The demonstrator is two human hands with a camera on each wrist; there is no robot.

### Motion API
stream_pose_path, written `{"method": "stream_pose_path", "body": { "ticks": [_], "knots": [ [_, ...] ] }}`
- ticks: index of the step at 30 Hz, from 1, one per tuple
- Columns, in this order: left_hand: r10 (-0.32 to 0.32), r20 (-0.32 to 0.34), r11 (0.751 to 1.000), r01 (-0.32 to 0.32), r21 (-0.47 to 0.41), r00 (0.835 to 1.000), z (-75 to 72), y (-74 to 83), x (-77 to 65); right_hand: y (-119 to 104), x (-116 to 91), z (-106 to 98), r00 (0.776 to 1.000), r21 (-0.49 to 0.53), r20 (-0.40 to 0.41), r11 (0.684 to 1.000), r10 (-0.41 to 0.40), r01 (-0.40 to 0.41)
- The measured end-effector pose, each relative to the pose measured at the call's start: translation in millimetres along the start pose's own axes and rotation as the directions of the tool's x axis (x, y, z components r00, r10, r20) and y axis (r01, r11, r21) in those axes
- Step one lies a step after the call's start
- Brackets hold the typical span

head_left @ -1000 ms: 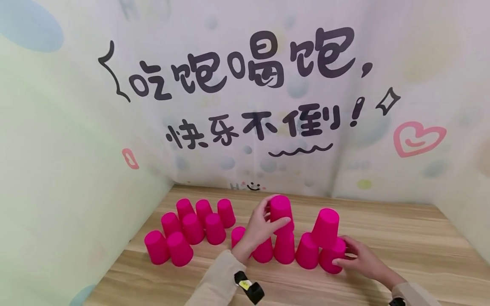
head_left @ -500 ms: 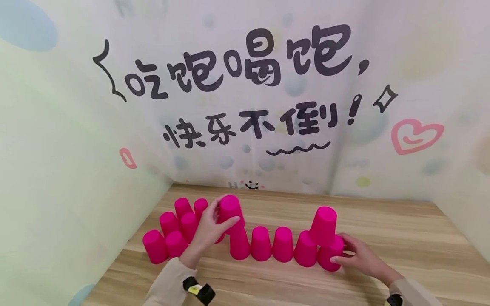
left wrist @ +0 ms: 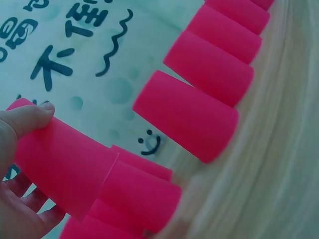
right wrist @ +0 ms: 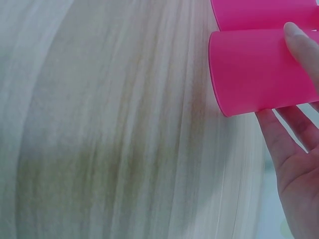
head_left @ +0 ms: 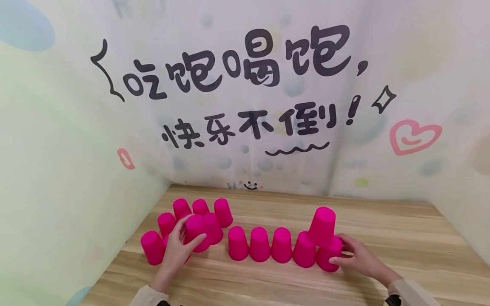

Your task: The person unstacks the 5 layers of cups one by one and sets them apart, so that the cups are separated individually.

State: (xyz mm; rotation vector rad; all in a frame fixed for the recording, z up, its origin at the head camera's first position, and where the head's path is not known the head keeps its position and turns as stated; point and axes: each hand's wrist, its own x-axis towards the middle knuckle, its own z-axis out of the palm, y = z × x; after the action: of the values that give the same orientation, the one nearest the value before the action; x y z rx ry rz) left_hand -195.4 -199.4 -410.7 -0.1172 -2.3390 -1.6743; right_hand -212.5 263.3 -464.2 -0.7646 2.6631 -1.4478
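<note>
Upside-down pink plastic cups stand on a wooden table. In the head view my left hand [head_left: 174, 253] grips one pink cup [head_left: 196, 233], raised among the cluster at the left and overlapping the cups behind it. Its thumb lies on one side and the fingers curl round the other, as the held cup [left wrist: 65, 164] shows in the left wrist view. At the right end of a row, my right hand [head_left: 361, 258] holds the last standing cup [head_left: 328, 256] between thumb and fingers. A single cup [head_left: 322, 227] sits on top, bridging that one and its neighbour [head_left: 304, 250].
Other cups of the row [head_left: 259, 244] stand side by side to the left of the bridged pair. The left cluster includes a front cup [head_left: 153, 248] and a back cup [head_left: 223, 212]. A printed cloth wall [head_left: 245, 170] closes off the table's back edge.
My left hand has carried its cup leftward from above the row, past the row's left end, and down to the left cluster. My right hand stays at the end cup.
</note>
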Motion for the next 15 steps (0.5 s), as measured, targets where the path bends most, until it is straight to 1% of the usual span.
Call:
{"method": "stream_pose_path", "body": {
  "ticks": [2,5,8,12,15],
  "knots": [
    [-0.027,0.005,1.000,0.027,0.005,1.000,2.4,-8.1,-2.5,-1,0,-1,1.000,0.005,0.003,1.000,0.008,-0.008],
    [-0.049,0.013,0.999,0.049,0.008,0.999,8.3,-20.2,-6.0,-1,0,-1,1.000,0.001,0.004,1.000,0.015,-0.015],
    [-0.048,0.009,0.999,0.048,0.022,0.999,13.3,-31.1,-8.9,-2,0,-2,1.000,-0.007,0.005,1.000,0.030,-0.030],
    [-0.048,-0.015,0.998,0.048,0.034,0.999,16.1,-43.1,-11.2,-2,0,-1,0.998,-0.010,0.003,0.998,0.063,-0.063],
    [-0.050,-0.042,0.998,0.051,0.036,0.998,16.4,-49.5,-12.5,-3,0,-1,0.998,-0.009,0.005,0.998,0.057,-0.057]
  ]
}}
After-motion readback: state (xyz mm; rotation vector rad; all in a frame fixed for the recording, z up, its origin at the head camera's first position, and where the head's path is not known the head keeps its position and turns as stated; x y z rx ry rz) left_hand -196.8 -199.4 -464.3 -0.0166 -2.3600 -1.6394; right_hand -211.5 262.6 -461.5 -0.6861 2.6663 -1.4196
